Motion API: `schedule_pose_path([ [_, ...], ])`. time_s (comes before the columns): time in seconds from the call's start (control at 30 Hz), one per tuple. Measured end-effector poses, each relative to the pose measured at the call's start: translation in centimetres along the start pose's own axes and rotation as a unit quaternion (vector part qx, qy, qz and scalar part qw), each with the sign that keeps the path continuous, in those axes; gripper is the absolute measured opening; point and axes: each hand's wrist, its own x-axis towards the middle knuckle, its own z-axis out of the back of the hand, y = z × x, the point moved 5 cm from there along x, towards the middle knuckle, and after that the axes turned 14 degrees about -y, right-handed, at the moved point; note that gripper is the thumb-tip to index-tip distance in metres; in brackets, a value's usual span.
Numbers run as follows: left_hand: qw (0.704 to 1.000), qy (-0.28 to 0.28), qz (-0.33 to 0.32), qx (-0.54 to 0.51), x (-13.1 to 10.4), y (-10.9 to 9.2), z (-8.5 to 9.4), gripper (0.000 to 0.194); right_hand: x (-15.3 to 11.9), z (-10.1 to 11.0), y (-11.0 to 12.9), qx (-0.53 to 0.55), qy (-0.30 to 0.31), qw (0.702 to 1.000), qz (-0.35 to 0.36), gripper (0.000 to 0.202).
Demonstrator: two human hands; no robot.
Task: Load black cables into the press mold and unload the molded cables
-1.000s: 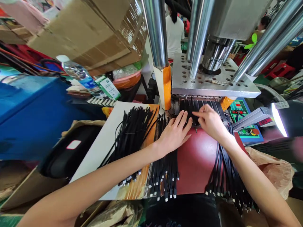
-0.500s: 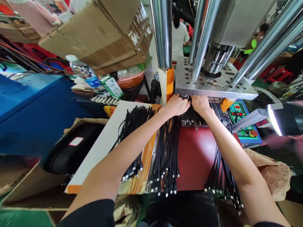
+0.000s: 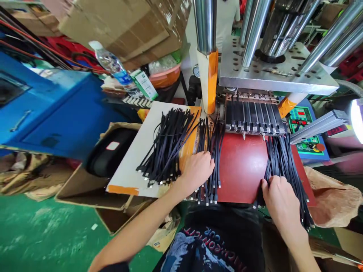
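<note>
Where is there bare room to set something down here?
The red mat is bare between the middle cables and right cables, in front of the black fixture. The white board has a bare strip left of its cable pile. It's crowded around the left hand and right hand.

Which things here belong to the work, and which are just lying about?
Probably part of the work:
black cables by the left hand
other black cables by the right hand
fixture below the metal plate
control panel

Probably just lying about:
plastic bottle
green-and-white carton
pink basin
</note>
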Motion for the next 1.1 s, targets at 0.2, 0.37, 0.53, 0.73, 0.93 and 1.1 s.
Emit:
schedule_pose_path([
  [0.2,0.973,0.04,0.029,-0.225,1.1,0.6,0.9,0.024,1.9,0.1,-1.0,0.306,-0.024,0.949,-0.07,0.035],
  [0.37,0.824,0.171,0.079,-0.534,-2.3,-3.2,0.4,0.034,-0.1,4.2,2.3,0.572,-0.006,0.82,-0.024,0.033],
  [0.53,0.769,0.187,0.081,-0.605,-5.2,-6.6,0.5,0.042,-1.6,5.9,5.9,0.625,0.094,0.772,0.069,0.033],
  [0.73,0.861,0.17,-0.076,-0.473,-8.1,-7.4,1.6,0.037,0.2,4.2,4.6,0.695,0.208,0.684,-0.067,0.032],
  [0.93,0.905,0.261,-0.155,-0.299,-9.2,-7.0,0.7,0.032,0.8,3.6,6.4,0.74,0.173,0.636,-0.137,0.046],
  [1.1,0.904,0.122,-0.046,-0.407,-3.5,-6.7,3.7,0.048,-0.5,3.7,6.8,0.706,0.11,0.697,-0.065,0.042],
])
